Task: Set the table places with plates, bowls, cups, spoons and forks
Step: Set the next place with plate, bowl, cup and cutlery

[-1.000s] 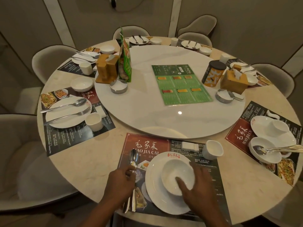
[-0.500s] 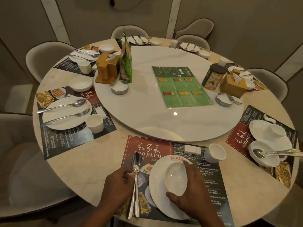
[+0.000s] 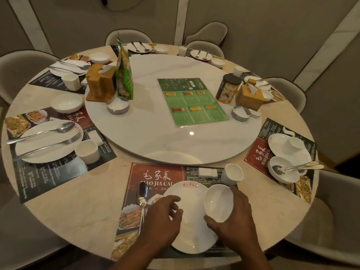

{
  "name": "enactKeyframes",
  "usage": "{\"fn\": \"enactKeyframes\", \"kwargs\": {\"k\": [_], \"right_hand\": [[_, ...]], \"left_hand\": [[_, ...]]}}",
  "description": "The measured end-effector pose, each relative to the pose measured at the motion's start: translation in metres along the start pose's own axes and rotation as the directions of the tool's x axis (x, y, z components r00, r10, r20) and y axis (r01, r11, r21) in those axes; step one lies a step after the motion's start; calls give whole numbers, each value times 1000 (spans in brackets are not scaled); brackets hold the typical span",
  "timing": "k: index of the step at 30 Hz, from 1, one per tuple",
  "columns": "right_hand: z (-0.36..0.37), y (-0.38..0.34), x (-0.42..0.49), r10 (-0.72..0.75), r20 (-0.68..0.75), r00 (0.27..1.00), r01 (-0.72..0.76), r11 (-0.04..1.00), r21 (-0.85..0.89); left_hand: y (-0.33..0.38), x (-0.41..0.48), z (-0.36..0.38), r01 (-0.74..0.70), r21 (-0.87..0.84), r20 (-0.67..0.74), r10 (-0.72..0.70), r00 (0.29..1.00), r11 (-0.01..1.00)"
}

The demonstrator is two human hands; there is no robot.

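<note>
On the placemat (image 3: 155, 174) nearest me lies a white plate (image 3: 190, 197). My right hand (image 3: 233, 223) grips a white bowl (image 3: 219, 204), tilted, over the plate's right side. My left hand (image 3: 163, 215) rests over the plate's left rim with loosely curled fingers, holding nothing. A spoon (image 3: 142, 193) and a fork, mostly hidden under it, lie on the placemat left of the plate. A white cup (image 3: 232, 173) stands behind the bowl, beside a folded napkin (image 3: 207, 172).
A white turntable (image 3: 173, 121) fills the table's middle, carrying a green menu (image 3: 191, 101), tissue boxes, ashtrays and a tin. A laid place (image 3: 48, 141) is at left. At right a plate, cup, bowl (image 3: 283, 170) and cutlery sit stacked. Chairs ring the table.
My left hand let go of the spoon and fork and moved right onto the plate's rim. My right hand took hold of the bowl and carried it to the plate's right side.
</note>
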State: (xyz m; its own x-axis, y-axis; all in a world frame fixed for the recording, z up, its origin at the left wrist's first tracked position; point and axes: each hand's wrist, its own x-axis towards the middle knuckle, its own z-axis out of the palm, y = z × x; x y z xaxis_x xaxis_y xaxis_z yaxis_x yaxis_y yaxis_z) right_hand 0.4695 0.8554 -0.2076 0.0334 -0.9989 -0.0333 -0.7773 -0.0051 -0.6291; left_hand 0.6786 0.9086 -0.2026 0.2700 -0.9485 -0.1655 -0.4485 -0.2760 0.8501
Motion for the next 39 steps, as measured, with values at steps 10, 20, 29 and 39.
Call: {"fn": "enactKeyframes", "kwargs": {"k": [10, 20, 29, 39], "right_hand": [[-32, 61, 16, 159, 35, 987, -158, 987, -27], [-35, 69, 26, 147, 117, 982, -143, 989, -44], [13, -40, 2, -186, 111, 976, 191, 981, -32], [143, -136, -36, -157, 406, 900, 227, 966, -128]], "left_hand": [[13, -8, 47, -28, 106, 49, 23, 999, 994], [-6, -12, 27, 71, 153, -172, -45, 984, 986], [-50, -10, -31, 381, 164, -344, -309, 887, 910], [-74, -11, -54, 380, 188, -272, -324, 906, 906]]}}
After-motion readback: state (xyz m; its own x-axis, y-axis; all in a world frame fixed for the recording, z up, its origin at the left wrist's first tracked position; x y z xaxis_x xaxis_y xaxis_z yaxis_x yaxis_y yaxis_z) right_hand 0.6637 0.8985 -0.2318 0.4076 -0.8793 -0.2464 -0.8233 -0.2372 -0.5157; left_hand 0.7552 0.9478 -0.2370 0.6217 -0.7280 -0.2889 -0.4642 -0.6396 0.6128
